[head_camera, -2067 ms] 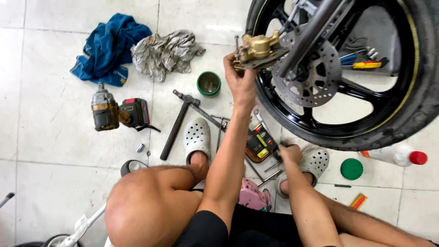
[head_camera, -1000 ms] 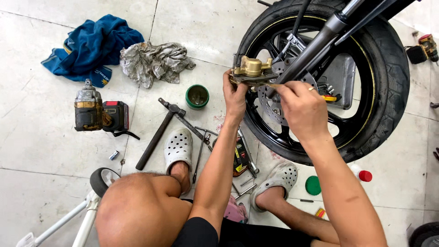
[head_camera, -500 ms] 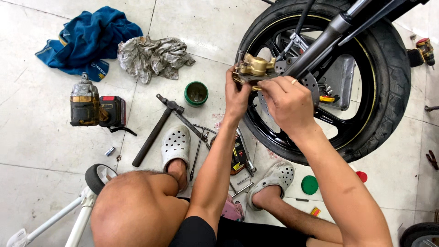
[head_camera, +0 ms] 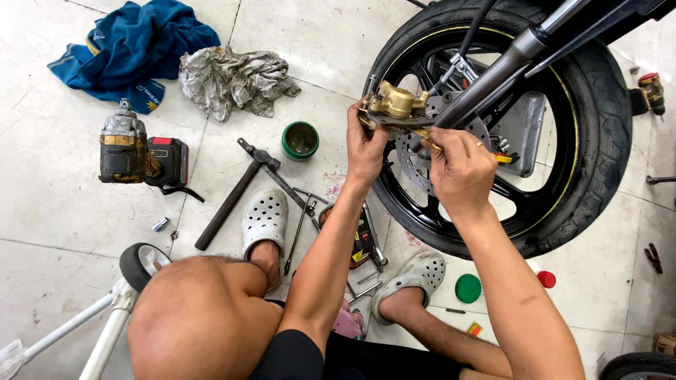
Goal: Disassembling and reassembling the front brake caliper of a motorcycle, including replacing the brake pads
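A gold brake caliper (head_camera: 393,105) sits at the left side of a motorcycle front wheel (head_camera: 598,141), next to the perforated brake disc (head_camera: 412,163). My left hand (head_camera: 366,144) grips the caliper from below and the left. My right hand (head_camera: 461,165) is closed on a small yellow-tipped tool (head_camera: 424,136) that points at the caliper's underside. The fork leg (head_camera: 493,74) runs diagonally behind both hands. What the tool tip touches is hidden by my fingers.
On the tiled floor lie a hammer (head_camera: 229,197), a cordless impact wrench (head_camera: 137,155), a green tin (head_camera: 301,139), a grey rag (head_camera: 236,79), a blue cloth (head_camera: 134,46) and several hand tools (head_camera: 366,243). A green lid (head_camera: 467,288) lies near my right foot. A white wheeled frame (head_camera: 116,309) stands at lower left.
My right hand came up from the floor near my foot to the caliper, now holding a small tool against it. My left hand stayed on the caliper.
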